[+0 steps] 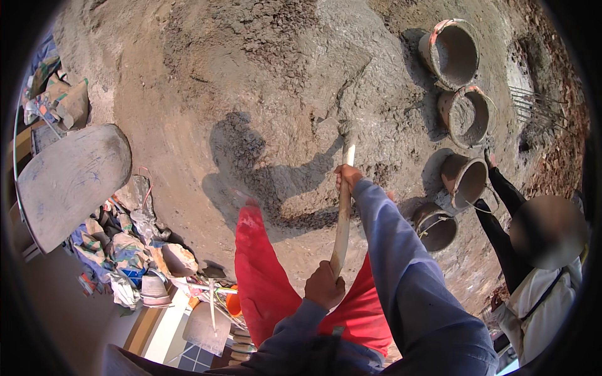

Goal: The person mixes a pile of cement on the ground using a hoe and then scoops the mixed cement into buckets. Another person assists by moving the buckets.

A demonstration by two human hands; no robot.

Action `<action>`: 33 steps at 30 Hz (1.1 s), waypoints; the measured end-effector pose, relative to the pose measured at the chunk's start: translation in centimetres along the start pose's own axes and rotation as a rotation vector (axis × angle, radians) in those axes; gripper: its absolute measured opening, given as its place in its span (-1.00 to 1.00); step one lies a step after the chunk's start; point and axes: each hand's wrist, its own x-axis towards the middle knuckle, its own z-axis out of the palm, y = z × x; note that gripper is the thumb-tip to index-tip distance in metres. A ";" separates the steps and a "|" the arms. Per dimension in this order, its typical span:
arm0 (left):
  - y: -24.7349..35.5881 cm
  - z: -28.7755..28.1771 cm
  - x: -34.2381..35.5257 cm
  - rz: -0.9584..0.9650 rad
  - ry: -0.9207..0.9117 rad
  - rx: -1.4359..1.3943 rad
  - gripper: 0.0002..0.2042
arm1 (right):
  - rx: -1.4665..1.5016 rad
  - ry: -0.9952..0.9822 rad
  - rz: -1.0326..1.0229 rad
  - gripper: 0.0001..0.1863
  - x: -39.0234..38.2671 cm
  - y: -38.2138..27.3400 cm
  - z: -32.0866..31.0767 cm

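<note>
My right hand (348, 175) is wrapped around the upper part of a pale wooden handle (344, 219) of a hoe. My left hand (324, 285) grips the same handle lower down, close to my body between my red-clad legs (263, 272). The hoe head (335, 125) sits at the far end in grey, lumpy wet mix (320, 75) spread on the ground, partly coated and hard to make out. My shadow falls across the mix just left of the handle.
Several buckets (467, 116), some holding grey mix, line the right. A person (533, 301) in dark trousers is at lower right, near rebar rods (536, 100). At left lie a large grey board (75, 182), sacks (125, 250), an orange bucket (233, 304) and a shovel (207, 326).
</note>
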 end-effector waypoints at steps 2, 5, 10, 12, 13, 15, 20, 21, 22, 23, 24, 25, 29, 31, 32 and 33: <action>0.7 -1.0 -1.3 0.053 0.030 -0.003 -0.58 | 0.095 -0.086 0.071 -0.78 0.0 1.7 -0.4; 7.8 -2.9 -2.3 0.276 0.085 -0.146 -0.45 | 0.194 -0.279 0.026 -0.88 1.1 0.6 -4.8; 19.4 -3.5 -4.7 0.648 -0.031 -0.194 -0.50 | 0.256 -0.474 0.115 -0.86 -6.5 -5.9 -11.1; 23.5 -2.6 -7.0 0.780 -0.061 -0.174 -0.44 | 0.281 -0.428 0.050 -0.83 -11.3 -8.3 -15.9; 25.1 -2.8 -8.5 0.743 -0.215 -0.178 -0.39 | 0.349 -0.405 0.091 -0.81 -14.9 -9.6 -17.2; 26.5 -1.7 -11.4 0.833 -0.274 -0.204 -0.34 | 0.435 -0.314 0.002 -0.87 -20.1 -10.8 -22.6; 22.0 0.8 -10.0 0.922 -0.570 -0.309 -0.24 | 0.451 0.025 -0.490 -0.82 -30.6 -11.4 -29.1; 20.4 1.9 -7.9 0.892 -0.577 -0.337 -0.22 | 0.467 0.148 -0.606 -0.84 -30.8 -11.0 -29.6; 18.7 2.5 -4.7 0.654 -0.600 -0.192 -0.18 | 0.517 0.209 -0.736 -0.81 -29.8 -10.7 -28.8; 17.3 3.4 -1.3 0.436 -0.643 -0.038 -0.13 | 0.524 0.274 -0.840 -0.80 -28.2 -10.4 -29.0; 14.3 7.3 3.8 0.793 -0.155 -0.094 -0.33 | 0.524 0.347 -0.946 -0.78 -25.9 -9.9 -29.3; 11.8 9.9 9.5 0.744 -0.130 0.025 -0.45 | 0.535 0.417 -0.926 -0.78 -23.3 -10.0 -29.3; 6.5 17.4 26.1 0.579 0.030 -0.006 -0.75 | 0.496 0.437 -0.815 -0.79 -14.7 -11.1 -29.8; 3.2 19.5 31.0 0.602 0.112 -0.171 -0.82 | 0.553 0.450 -0.891 -0.82 -13.6 -11.3 -27.9; 2.4 19.3 31.9 0.621 0.158 -0.196 -0.84 | 0.617 0.452 -0.906 -0.84 -14.7 -10.7 -26.1; 4.6 19.1 31.5 0.681 0.159 -0.132 -0.84 | 0.645 0.428 -0.978 -0.86 -15.9 -9.9 -25.8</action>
